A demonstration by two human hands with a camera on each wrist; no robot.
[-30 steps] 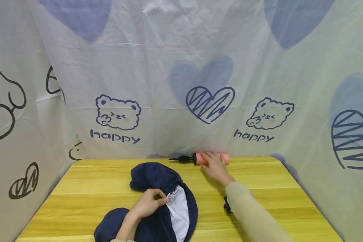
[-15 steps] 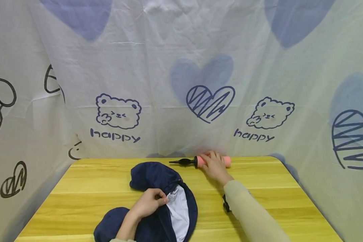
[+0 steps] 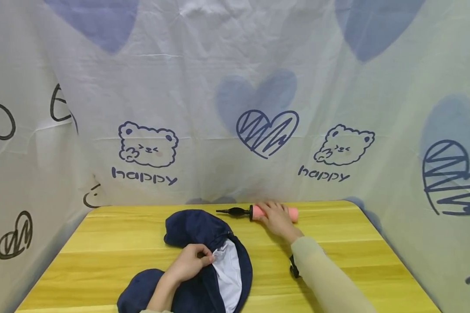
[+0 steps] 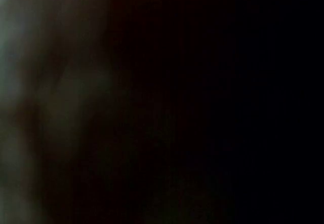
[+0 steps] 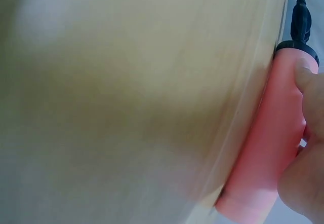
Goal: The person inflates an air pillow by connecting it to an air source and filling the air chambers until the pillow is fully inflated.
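Observation:
A navy U-shaped neck pillow [image 3: 197, 222] lies on the table, its cover parted along one side so that white fabric [image 3: 229, 274] shows. My left hand [image 3: 189, 264] pinches the edge of that opening between thumb and forefinger. At the table's back edge, my right hand [image 3: 278, 221] grips a pink hand air pump [image 3: 293, 214] from above. The pump's black nozzle [image 3: 235, 211] points left. In the right wrist view, the thumb lies along the pink barrel [image 5: 268, 138] near its black collar. The left wrist view is almost wholly dark.
The wood-grain table [image 3: 337, 243] ends at the back against a white printed curtain [image 3: 203, 174], and similar cloth hangs on both sides. A black wrist strap [image 3: 293, 267] shows by the right sleeve.
My right hand and the pump have shifted slightly toward me, away from the curtain. The left hand keeps its pinch on the pillow cover. The head view has turned a little to the right.

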